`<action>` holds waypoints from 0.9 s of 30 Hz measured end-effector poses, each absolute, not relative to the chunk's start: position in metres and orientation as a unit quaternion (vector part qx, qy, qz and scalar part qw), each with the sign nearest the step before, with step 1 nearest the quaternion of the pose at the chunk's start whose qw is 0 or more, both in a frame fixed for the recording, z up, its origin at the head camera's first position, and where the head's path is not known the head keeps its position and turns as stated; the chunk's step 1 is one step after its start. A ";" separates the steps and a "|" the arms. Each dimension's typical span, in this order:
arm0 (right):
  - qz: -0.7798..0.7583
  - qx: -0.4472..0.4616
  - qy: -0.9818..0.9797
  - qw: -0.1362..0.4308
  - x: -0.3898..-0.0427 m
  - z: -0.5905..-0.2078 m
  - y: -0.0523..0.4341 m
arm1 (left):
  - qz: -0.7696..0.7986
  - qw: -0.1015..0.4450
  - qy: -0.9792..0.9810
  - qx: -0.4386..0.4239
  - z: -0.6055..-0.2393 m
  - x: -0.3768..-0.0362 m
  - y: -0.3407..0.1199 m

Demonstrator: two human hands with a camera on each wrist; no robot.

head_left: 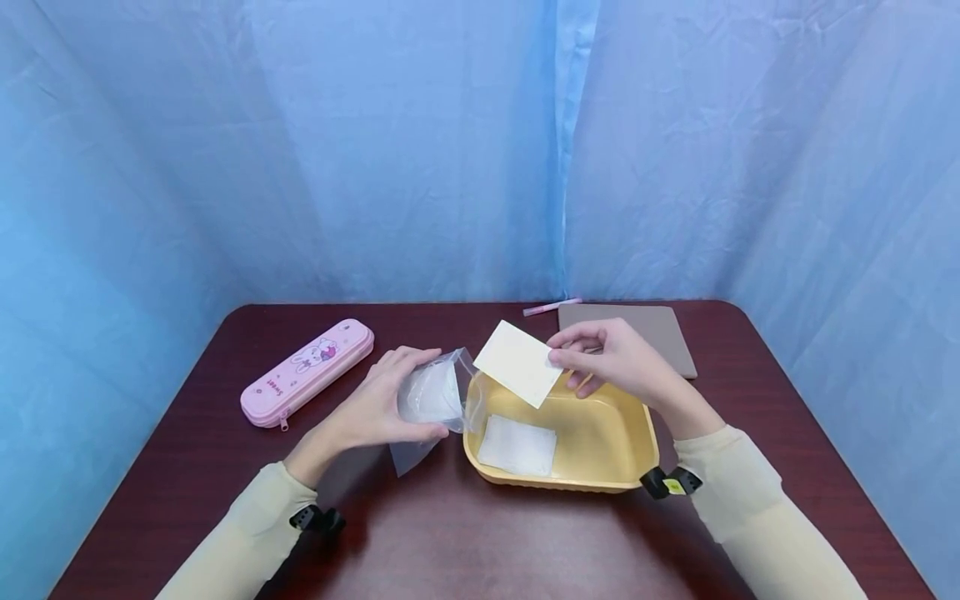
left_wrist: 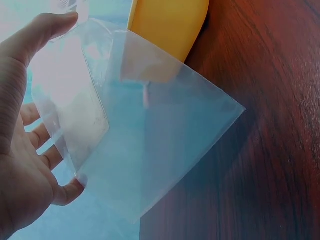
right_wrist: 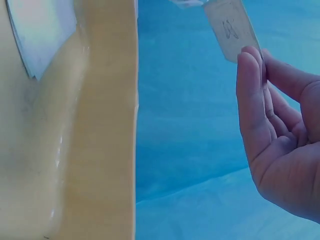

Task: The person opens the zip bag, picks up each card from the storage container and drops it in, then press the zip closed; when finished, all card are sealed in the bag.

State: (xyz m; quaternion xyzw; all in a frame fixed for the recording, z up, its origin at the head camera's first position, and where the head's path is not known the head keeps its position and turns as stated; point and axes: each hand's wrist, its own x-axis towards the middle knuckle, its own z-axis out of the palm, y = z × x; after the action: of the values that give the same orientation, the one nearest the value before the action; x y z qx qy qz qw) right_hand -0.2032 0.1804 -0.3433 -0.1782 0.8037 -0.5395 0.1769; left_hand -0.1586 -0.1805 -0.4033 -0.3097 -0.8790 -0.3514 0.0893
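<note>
Left hand [head_left: 378, 408] grips my clear bag [head_left: 431, 404] at frame centre; right hand [head_left: 611, 358] pinches a pale card [head_left: 519, 362] above the yellow tray [head_left: 600, 442]. Pink case [head_left: 307, 372] lies left, tablet [head_left: 637, 329] behind.

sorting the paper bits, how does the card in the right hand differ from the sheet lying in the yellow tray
The card is cream, held tilted above the yellow tray by the right hand; the sheet is white and lies flat on the tray's floor. Both are flat rectangles of similar size.
</note>
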 end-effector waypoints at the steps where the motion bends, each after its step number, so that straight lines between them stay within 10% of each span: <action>1: -0.539 -0.181 0.805 0.170 -0.201 -0.341 0.180 | -0.353 0.090 -0.879 -0.309 -0.403 -0.159 -0.180; 27: -0.487 -0.306 0.806 0.141 -0.187 -0.349 0.150 | -0.349 0.094 -0.877 -0.318 -0.405 -0.162 -0.178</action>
State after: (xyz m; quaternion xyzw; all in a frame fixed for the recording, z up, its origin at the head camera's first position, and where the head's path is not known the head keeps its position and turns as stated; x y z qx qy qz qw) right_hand -0.1867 0.1501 -0.3490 -0.3061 0.8056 -0.4873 0.1410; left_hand -0.1617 -0.1784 -0.4046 -0.3175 -0.8767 -0.3490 0.0939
